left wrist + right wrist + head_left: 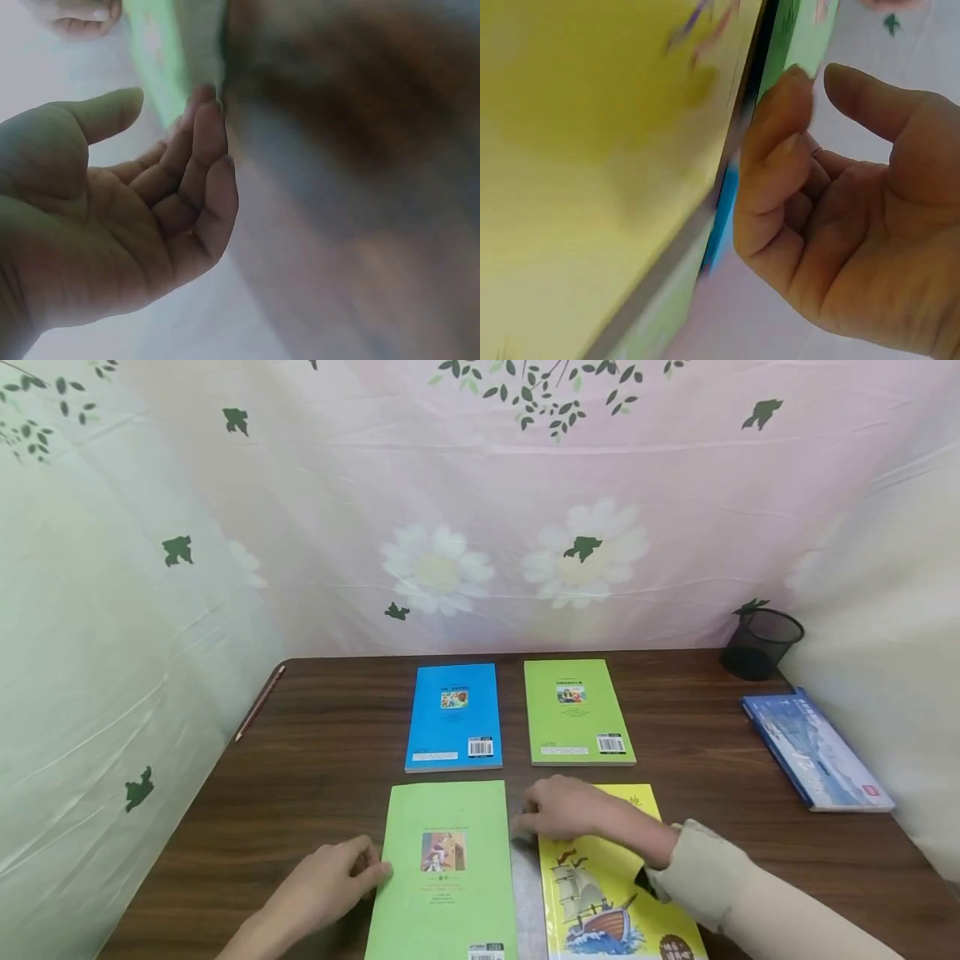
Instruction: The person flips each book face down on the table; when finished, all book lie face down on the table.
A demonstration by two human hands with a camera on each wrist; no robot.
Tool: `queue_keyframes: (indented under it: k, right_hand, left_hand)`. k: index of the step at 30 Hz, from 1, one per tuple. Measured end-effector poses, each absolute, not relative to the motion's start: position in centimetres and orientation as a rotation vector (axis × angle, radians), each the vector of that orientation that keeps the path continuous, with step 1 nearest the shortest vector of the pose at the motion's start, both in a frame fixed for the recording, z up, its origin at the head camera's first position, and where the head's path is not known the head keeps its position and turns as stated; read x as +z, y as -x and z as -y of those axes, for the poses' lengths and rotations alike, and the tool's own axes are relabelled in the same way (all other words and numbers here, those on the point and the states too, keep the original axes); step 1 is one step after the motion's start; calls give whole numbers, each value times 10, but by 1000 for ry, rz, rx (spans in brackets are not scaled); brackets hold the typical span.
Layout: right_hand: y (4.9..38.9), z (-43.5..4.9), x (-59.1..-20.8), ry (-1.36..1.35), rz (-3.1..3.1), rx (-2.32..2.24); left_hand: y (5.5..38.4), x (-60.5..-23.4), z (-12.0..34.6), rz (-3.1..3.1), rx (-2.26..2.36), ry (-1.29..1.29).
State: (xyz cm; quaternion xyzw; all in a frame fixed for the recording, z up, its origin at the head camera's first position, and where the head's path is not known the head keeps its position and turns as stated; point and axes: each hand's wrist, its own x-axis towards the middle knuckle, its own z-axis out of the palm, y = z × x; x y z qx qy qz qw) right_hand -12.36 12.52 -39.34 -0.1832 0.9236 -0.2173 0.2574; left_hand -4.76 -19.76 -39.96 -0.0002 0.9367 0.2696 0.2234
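Note:
A light green book point(446, 827) lies front centre with a small picture and barcode on its cover. My left hand point(330, 881) is at its left edge, the fingertips by that edge and the thumb point(116, 114) held apart from the fingers. To the right lies a yellow book point(596, 893) with a sailing ship on it. My right hand point(562, 808) is over the gap between the two books, its forearm crossing above the yellow one. In the right wrist view its fingers point(769, 180) are bent, and the thumb is apart from them. A grey strip point(529, 893) shows between these books.
Behind lie a blue book point(453, 727) and another green book point(581, 714). On the right are a blue-and-white book point(821, 760) and a black mesh pen holder point(759, 645). A pencil point(258, 703) lies along the table's left edge. Patterned cloth point(480, 485) hangs around the table.

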Motion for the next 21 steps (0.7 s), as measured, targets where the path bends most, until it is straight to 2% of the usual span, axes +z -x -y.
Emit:
queue_keyframes:
  k: [3, 11, 21]
  right_hand:
    - [131, -152, -384, 426, -2551, -596]
    - [148, -214, -379, 307, -2710, -496]
    - [151, -245, -392, 161, -2729, -357]
  left_hand:
    - [48, -387, 190, -2639, 764, -17]
    - [44, -375, 149, -2270, 1139, -389]
    - [38, -394, 96, -1695, 1355, -286]
